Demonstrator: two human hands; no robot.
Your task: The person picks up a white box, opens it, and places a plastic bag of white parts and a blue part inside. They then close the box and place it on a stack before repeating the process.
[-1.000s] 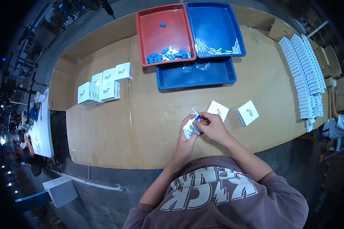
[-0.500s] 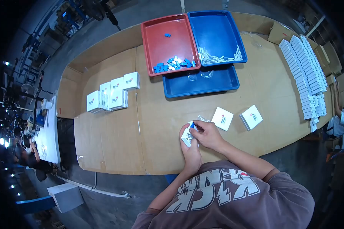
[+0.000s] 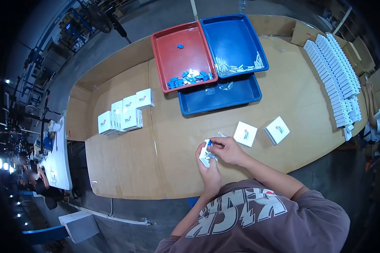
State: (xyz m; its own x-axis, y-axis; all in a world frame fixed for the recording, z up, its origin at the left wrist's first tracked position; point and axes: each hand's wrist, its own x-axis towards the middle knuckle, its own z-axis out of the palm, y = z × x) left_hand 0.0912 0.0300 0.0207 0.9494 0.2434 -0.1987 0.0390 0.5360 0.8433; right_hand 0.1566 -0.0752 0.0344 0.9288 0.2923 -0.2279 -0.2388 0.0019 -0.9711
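My left hand [image 3: 210, 173] is closed around a small white box [image 3: 204, 157], held tilted above the near side of the cardboard-covered table. Something blue [image 3: 210, 143] shows at the box's upper end, and white pieces are visible inside it. My right hand [image 3: 227, 151] is bent over the box, its fingers pressed together at the blue piece; what exactly they pinch is hidden. Just right of my hands lie a flat white box [image 3: 245, 134] and a second white box [image 3: 277, 130], both with a printed logo. A scrap of clear plastic [image 3: 222, 134] lies behind my right hand.
A red tray [image 3: 182, 38] holds small blue and white pieces. Beside it, a blue tray [image 3: 234, 38] holds white sticks; another blue tray [image 3: 219, 103] sits below them. White boxes [image 3: 131, 119] are stacked at left, long rows of white boxes [image 3: 335, 80] at right. Other people sit nearby.
The camera view has shifted slightly, so the trays and stacks appear a little lower. Both hands stay at the white box, which has turned slightly.
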